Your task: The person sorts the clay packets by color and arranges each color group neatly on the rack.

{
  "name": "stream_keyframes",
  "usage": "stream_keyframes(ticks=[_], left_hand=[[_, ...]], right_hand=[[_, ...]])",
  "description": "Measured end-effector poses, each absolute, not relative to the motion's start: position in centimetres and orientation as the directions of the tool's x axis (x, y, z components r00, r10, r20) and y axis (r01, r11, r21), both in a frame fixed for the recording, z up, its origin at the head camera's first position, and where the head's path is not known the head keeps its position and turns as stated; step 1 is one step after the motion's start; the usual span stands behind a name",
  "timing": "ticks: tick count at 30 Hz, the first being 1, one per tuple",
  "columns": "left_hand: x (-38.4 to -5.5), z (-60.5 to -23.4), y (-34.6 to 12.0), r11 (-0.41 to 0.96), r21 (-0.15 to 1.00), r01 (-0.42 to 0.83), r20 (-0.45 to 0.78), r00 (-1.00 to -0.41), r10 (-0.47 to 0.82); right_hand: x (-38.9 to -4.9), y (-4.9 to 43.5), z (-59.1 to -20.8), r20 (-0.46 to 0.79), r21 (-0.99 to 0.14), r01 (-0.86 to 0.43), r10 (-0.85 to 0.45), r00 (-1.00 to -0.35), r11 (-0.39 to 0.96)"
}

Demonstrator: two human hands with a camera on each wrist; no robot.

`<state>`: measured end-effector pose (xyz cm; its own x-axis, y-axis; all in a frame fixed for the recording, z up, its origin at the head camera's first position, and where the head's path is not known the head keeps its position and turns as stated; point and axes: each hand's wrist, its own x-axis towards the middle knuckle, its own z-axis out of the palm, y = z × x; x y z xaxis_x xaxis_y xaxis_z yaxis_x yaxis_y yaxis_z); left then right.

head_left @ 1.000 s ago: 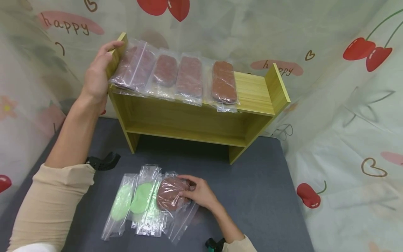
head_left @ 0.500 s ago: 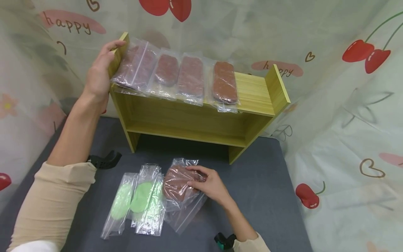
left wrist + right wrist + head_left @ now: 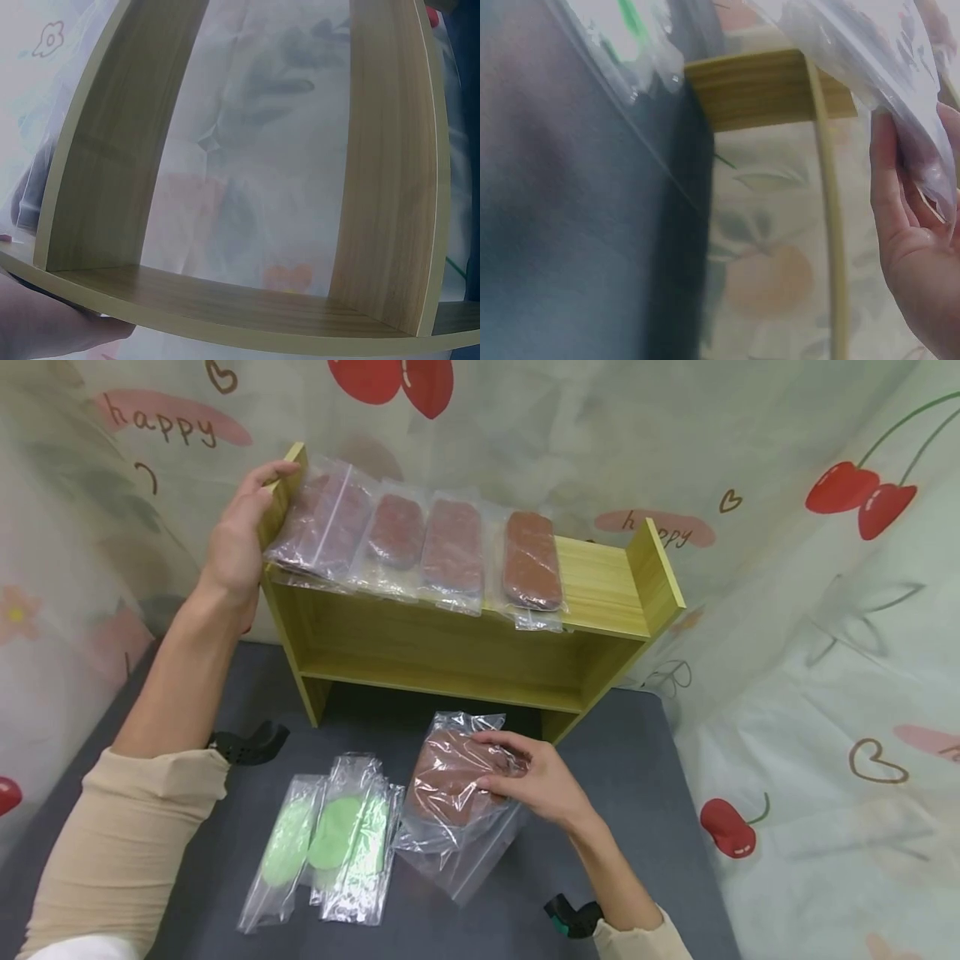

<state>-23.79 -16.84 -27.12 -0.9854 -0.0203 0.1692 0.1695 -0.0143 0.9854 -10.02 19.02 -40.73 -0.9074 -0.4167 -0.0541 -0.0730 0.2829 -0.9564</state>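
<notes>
Plastic-bagged brown rounded slab (image 3: 444, 777) moved right and far, pinched by right hand (image 3: 551, 781); left hand (image 3: 236, 543) grips yellow wooden shelf (image 3: 600, 581) at left end

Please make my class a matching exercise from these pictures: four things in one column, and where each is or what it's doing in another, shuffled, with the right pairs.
Things
1. Left hand
2. Right hand
3. Green packets
4. Wooden shelf

Places and states
A. Lying on the dark tabletop
B. Bearing a row of brown packets
C. Gripping an upright end panel
D. Holding a clear bag with brown contents

Right pairs
1-C, 2-D, 3-A, 4-B
</notes>
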Motion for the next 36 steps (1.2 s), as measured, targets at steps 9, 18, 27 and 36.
stream_keyframes(ticks=[9,18,27,36], left_hand=[[-23.7,-27.2,-17.1,-0.067,0.984,0.166,0.165,-0.986,-0.029],[-23.8,-27.1,-17.1,-0.032,0.985,0.169,0.168,-0.985,-0.029],[-23.9,-27.0,-17.1,0.005,0.986,0.165,0.166,-0.986,-0.026],[-23.8,-27.1,-16.8,-0.043,0.985,0.166,0.165,-0.986,-0.017]], right_hand=[[-10.1,21.5,-37.2,0.071,-0.937,-0.207,-0.423,-0.904,0.283],[-10.2,23.6,-33.6,0.196,-0.896,-0.334,-0.413,-0.889,0.293],[-10.4,24.6,-30.2,0.272,-0.862,-0.410,-0.410,-0.870,0.297],[-11.2,25.8,-26.0,0.327,-0.872,-0.427,-0.363,-0.873,0.240]])
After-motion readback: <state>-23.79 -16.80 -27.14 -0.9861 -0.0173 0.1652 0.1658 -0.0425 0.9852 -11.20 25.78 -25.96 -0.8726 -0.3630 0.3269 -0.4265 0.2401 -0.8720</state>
